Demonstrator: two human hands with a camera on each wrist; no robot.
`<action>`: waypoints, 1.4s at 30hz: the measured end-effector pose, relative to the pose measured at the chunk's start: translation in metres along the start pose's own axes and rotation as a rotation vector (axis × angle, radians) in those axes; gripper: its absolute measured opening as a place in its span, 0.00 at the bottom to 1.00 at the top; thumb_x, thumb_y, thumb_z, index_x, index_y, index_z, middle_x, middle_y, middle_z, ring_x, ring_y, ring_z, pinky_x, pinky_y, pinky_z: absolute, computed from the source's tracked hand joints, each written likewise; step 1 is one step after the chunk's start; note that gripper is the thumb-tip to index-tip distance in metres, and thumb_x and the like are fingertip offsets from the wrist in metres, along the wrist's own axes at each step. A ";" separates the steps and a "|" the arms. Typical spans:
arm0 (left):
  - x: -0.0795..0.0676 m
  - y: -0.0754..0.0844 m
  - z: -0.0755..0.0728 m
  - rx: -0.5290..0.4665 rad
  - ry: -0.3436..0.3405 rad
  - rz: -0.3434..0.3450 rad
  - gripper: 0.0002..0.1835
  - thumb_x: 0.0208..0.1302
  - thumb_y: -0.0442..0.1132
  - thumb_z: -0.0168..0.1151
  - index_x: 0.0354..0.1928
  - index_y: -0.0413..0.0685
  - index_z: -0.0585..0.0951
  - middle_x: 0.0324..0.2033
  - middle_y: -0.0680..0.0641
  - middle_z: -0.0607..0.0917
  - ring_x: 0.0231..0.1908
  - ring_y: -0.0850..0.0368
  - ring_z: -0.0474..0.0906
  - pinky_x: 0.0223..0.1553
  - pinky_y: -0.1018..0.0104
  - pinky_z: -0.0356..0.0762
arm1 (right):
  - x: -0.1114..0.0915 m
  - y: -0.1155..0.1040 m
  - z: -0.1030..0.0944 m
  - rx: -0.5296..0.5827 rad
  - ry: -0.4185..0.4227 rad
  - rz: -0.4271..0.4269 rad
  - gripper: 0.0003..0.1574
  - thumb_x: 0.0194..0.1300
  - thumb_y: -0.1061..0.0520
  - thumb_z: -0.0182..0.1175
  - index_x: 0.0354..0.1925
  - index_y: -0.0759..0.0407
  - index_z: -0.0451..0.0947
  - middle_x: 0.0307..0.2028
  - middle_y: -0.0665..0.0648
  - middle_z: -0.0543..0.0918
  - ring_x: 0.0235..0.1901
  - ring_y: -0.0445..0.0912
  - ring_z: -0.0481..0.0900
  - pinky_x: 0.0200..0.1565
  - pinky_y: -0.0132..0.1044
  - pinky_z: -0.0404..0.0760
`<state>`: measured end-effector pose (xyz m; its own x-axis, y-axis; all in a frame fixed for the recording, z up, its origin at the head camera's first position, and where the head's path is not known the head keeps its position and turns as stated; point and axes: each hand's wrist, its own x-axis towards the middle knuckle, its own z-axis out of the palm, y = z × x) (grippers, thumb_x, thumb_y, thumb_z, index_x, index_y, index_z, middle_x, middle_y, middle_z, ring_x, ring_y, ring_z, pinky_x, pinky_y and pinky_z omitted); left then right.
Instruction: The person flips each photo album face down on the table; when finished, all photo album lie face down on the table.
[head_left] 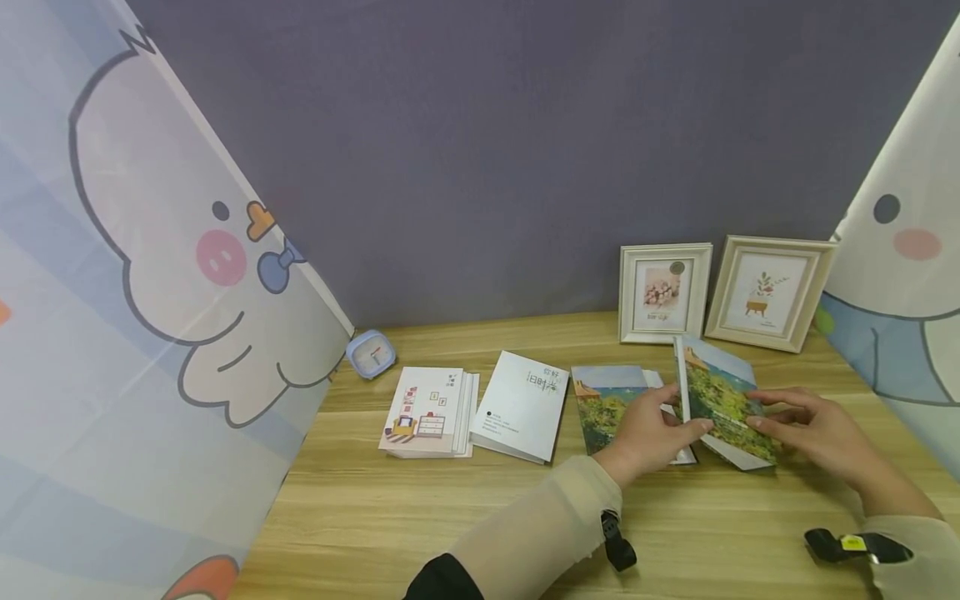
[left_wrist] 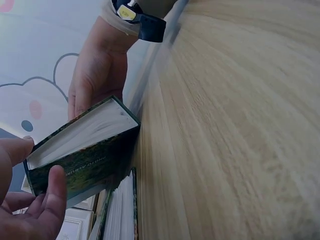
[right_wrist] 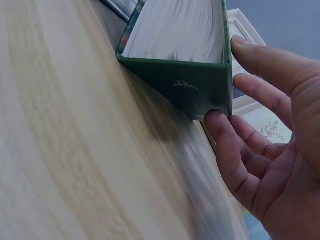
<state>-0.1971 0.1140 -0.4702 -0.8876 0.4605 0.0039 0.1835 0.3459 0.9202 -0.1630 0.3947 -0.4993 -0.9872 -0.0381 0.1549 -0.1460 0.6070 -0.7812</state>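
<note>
A thick photo album [head_left: 723, 404] with a painted green landscape cover is held tilted above the wooden table. My left hand [head_left: 648, 429] pinches its left edge, the thumb on the front cover. At the opposite edge my right hand [head_left: 813, 429] holds it, thumb on the cover. The right wrist view shows the fingers of that hand at the album's dark green spine [right_wrist: 185, 87]. White page edges [left_wrist: 82, 132] face the left wrist camera. Partly behind my left hand, a second album [head_left: 603, 408] with a similar landscape cover lies on the table.
Left of the albums lie a white book [head_left: 521, 408] and a white-covered book [head_left: 423, 412] with a furniture drawing, on top of other pale items. A blue clock [head_left: 371, 354] stands at the back left. Two picture frames [head_left: 626, 292] [head_left: 813, 304] stand at the back right.
</note>
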 end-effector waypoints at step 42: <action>-0.006 0.008 0.011 -0.074 -0.268 -0.165 0.46 0.71 0.49 0.70 0.83 0.53 0.56 0.65 0.51 0.79 0.55 0.66 0.81 0.48 0.69 0.81 | 0.001 0.009 -0.012 -0.053 0.055 0.147 0.39 0.69 0.44 0.72 0.67 0.66 0.76 0.44 0.30 0.80 0.35 0.25 0.79 0.28 0.40 0.84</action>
<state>-0.1861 0.1229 -0.4667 -0.7584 0.6052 -0.2422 0.0064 0.3785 0.9256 -0.1647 0.4099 -0.4990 -0.9925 0.0969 0.0751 0.0051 0.6442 -0.7648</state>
